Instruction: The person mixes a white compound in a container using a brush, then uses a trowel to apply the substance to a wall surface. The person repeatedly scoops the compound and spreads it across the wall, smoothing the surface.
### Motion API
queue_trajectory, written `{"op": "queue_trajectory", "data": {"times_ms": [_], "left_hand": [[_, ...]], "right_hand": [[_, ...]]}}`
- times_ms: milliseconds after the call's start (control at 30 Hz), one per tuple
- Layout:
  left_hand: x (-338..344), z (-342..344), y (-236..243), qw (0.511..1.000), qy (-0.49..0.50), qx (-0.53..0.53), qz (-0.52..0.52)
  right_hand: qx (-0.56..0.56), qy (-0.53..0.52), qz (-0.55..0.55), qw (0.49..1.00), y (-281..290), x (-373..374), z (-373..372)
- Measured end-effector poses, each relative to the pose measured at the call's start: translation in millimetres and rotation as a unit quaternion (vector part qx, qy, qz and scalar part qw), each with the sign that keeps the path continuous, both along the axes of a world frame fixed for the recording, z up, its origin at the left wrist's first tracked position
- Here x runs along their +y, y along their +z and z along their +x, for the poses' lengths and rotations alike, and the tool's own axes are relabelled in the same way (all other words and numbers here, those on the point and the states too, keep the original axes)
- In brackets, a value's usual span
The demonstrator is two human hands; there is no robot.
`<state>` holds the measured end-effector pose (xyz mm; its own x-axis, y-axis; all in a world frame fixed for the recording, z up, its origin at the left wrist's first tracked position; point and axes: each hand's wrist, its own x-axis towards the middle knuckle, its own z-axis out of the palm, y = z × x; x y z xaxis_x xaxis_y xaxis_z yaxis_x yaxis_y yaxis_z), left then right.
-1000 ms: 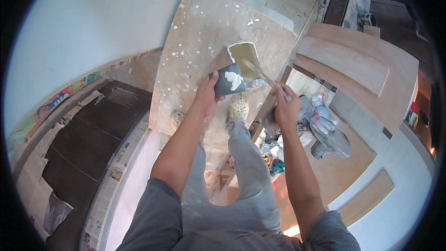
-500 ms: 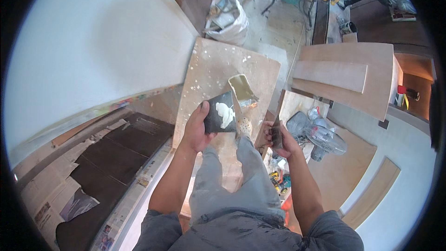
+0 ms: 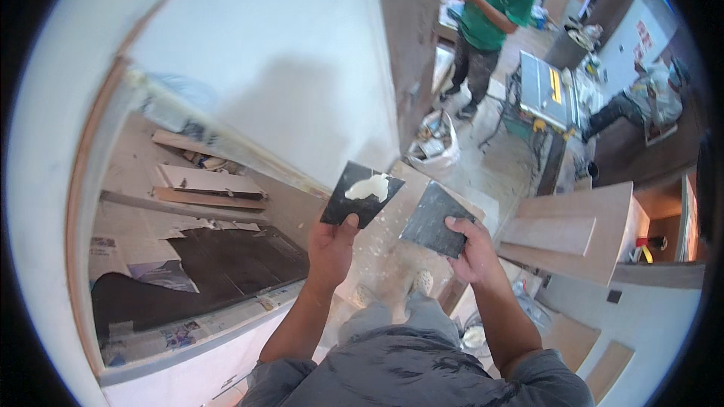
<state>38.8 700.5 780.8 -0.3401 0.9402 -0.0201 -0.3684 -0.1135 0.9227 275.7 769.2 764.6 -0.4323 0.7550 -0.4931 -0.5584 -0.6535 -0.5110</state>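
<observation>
My left hand [image 3: 332, 250] grips a dark square plate [image 3: 351, 212] by its lower edge, thumb on top. A dollop of off-white paste [image 3: 368, 188] lies on the upper part of that plate. In my right hand [image 3: 473, 252] is a dark grey flat spreader blade [image 3: 436, 220], smeared pale, with my thumb pressed on its face. The two plates are held apart, side by side in front of me, over a paint-spotted board [image 3: 381, 265] on the floor.
A white wall [image 3: 286, 45] rises at the left above a dark surface [image 3: 219, 264] edged with newspaper. Ahead stand a white sack [image 3: 439, 143], a person in a green shirt [image 3: 486, 7] and a table saw [image 3: 544, 94]. Another person [image 3: 652, 98] sits far right. Plywood [image 3: 573, 207] juts in at the right.
My view has swung up and leftward, bringing the green-shirted person into sight. Both hands have risen, and the right blade has turned from edge-on to showing its face, closer to the left plate.
</observation>
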Motion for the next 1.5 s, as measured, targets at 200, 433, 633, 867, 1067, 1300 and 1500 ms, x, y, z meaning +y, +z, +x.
{"op": "queue_trajectory", "data": {"times_ms": [200,433,633,867,1067,1300,1500], "left_hand": [[-70,-57,89,0.91,0.074,0.399,0.079],[-144,-119,125,0.842,0.037,0.488,0.226],[-198,-153,142,0.824,0.074,0.521,0.212],[-235,-166,132,0.788,0.103,0.591,0.139],[-238,-98,121,0.934,0.328,-0.103,0.097],[-225,-74,179,0.908,0.324,-0.248,0.098],[-249,-86,197,0.896,0.345,-0.252,0.121]], "right_hand": [[0.135,0.183,-0.044,0.973,79,-52,-95],[0.19,0.266,0.008,0.945,135,-92,-165],[0.168,0.287,0.008,0.943,163,-121,-194],[0.139,0.265,0.037,0.953,188,-106,-210],[0.097,0.258,0.195,0.941,209,-80,-229],[0.044,0.18,0.578,0.795,204,-104,-253],[0.041,0.178,0.836,0.518,215,-131,-258]]}}
